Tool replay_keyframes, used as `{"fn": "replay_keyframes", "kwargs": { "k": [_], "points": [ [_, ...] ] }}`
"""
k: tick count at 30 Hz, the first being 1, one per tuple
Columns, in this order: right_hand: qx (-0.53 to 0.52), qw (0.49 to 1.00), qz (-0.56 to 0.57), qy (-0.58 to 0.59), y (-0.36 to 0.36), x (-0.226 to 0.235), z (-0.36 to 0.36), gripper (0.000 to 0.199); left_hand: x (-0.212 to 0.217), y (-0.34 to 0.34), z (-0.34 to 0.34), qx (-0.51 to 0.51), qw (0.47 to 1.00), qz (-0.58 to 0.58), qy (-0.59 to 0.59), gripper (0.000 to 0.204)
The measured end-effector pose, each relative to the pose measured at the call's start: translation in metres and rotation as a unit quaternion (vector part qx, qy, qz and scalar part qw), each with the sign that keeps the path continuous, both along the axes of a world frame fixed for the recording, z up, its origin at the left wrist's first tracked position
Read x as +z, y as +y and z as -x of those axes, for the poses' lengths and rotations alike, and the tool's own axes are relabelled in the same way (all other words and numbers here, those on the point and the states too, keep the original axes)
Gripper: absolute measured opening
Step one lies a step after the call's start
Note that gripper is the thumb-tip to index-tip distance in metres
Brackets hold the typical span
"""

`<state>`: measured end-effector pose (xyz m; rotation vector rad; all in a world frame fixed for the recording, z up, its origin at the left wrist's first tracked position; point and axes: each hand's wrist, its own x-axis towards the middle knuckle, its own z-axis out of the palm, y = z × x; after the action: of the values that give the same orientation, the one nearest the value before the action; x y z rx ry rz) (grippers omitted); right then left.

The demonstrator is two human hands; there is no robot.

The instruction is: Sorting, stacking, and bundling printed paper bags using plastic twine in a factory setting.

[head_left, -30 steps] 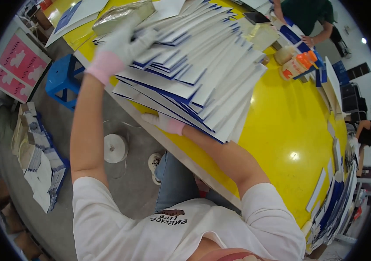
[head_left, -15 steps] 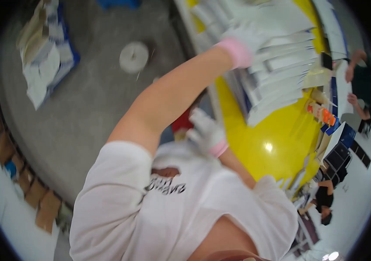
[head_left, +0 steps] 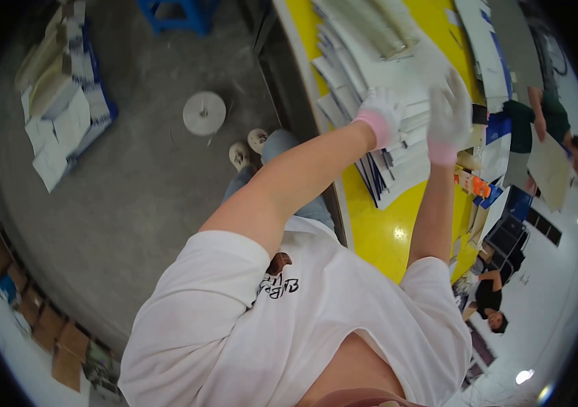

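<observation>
Both my hands wear white gloves with pink cuffs. Fanned white sheets or flat cartons with blue edges form a stack point(head_left: 408, 180) on the yellow tabletop point(head_left: 384, 237). My left hand point(head_left: 378, 112) lies at the stack's left side, its fingers slightly bent and spread over the sheets; no grip on a sheet can be made out. My right hand point(head_left: 449, 119) is at the stack's right side, with its fingers stretched out and nothing held. A beige, translucent rolled or folded piece point(head_left: 387, 34) lies on the sheets beyond my hands.
An orange and white bottle or packet point(head_left: 472, 183) lies right of my right forearm. On the floor at left are a white disc point(head_left: 204, 113), a pile of sheets point(head_left: 65, 115) and a blue stool point(head_left: 174, 15). One person point(head_left: 553, 122) holds a board; another point(head_left: 489, 302) is farther back.
My right hand has moved from near my body, by the table edge, to the right side of the stack. My left hand has drawn slightly nearer along the sheets. The view has shifted.
</observation>
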<state>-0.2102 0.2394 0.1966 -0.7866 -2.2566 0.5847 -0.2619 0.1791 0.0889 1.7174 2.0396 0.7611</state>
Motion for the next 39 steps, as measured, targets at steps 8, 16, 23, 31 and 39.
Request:
{"fn": "replay_keyframes", "kwargs": {
  "k": [8,16,23,31,39],
  "points": [
    [-0.076,0.924,-0.024,-0.375,0.118,-0.107,0.124,0.051,0.025,0.027,0.038,-0.188,0.965,0.183,0.012,0.033],
    [0.159,0.917,0.036,-0.364,0.242,-0.059,0.211,0.036,0.018,0.029,0.069,-0.216,0.969,0.11,-0.052,0.02],
    [0.105,0.903,-0.057,-0.412,0.312,-0.062,0.261,0.027,0.019,0.03,0.075,-0.228,0.971,0.066,-0.03,0.015],
    [0.006,0.99,0.004,-0.139,0.278,-0.054,0.197,0.068,0.028,0.056,0.084,-0.314,0.934,0.163,-0.041,0.017],
    [-0.499,0.841,0.167,-0.124,0.036,-0.093,-0.035,0.104,-0.006,0.078,0.11,-0.264,0.933,0.15,-0.193,0.028]
  ]
}}
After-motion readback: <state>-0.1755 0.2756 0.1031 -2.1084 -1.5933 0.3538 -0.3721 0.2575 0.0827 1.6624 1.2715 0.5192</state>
